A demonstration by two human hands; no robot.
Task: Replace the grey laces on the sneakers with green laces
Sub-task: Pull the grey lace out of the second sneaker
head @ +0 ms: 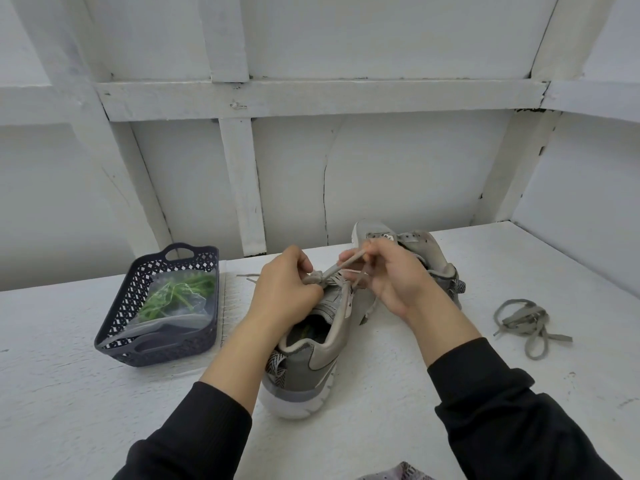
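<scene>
Both hands are pinching the grey lace [341, 268] on the near sneaker [311, 344] at table centre: the left hand [287, 292] is clamping the knot, the right hand [388, 275] gripping a strand. The hands are hiding most of the eyelets and partly covering the far sneaker [426, 247] at 1 o'clock. A loose grey lace [526, 323] is lying at 3 o'clock. The green laces [176, 294], bagged and indistinct, are sitting in the basket [114, 334] at 9 o'clock.

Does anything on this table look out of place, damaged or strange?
Nothing looks damaged or spilled. The loose grey lace lying tangled on the table at the right is simply one already removed. The green laces remain bagged in the basket.
</scene>
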